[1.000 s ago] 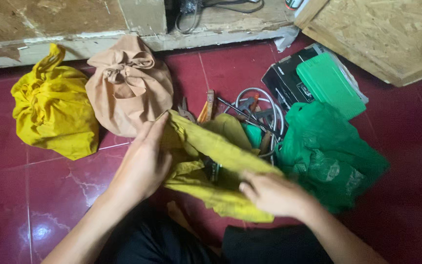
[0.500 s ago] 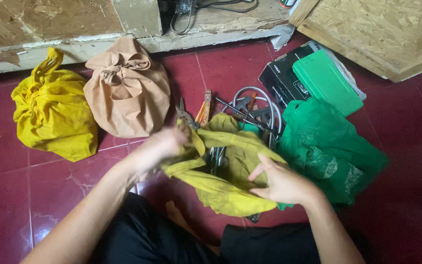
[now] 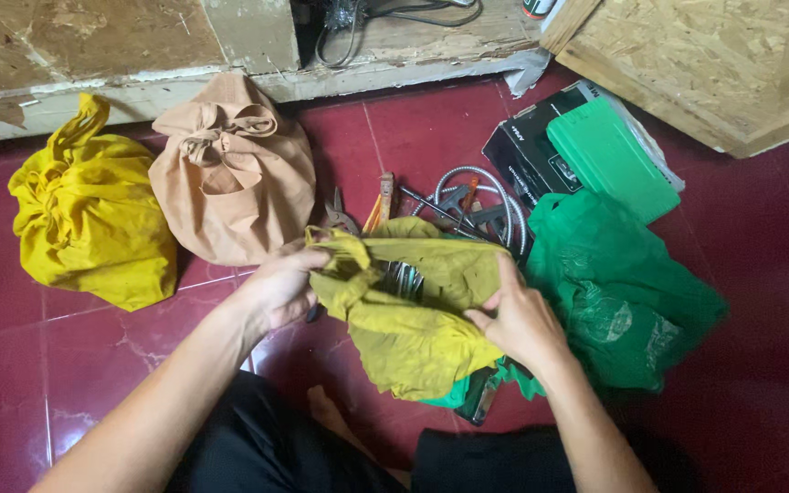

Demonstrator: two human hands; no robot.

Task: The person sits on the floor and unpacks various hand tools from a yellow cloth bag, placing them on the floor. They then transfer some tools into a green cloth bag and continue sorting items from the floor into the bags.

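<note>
Yellow cloth [image 3: 413, 319] bunched between your hands over the tools [image 3: 454, 205]; your left hand [image 3: 278, 290] pinches its left corner, right hand [image 3: 522, 319] clamps its right edge.

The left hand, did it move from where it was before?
Yes. The left hand slid down, away from the tan tied bundle it nearly touched, and now grips the yellow cloth.

Left hand [image 3: 278, 290] gripping a bunched corner of an olive-yellow cloth [image 3: 413, 315], right hand [image 3: 520, 319] pinching its opposite edge. Metal tools [image 3: 402, 277] showing through the gap in the cloth. Behind: tied bright-yellow cloth bundle [image 3: 84, 219], tied tan cloth bundle [image 3: 230, 173], coiled metal hose [image 3: 490, 196]. Right of the cloth: crumpled green plastic bag [image 3: 623, 292], green plastic case [image 3: 609, 155] lying on a black box [image 3: 524, 151]. Dark red tiled floor [image 3: 11, 365] beneath.
</note>
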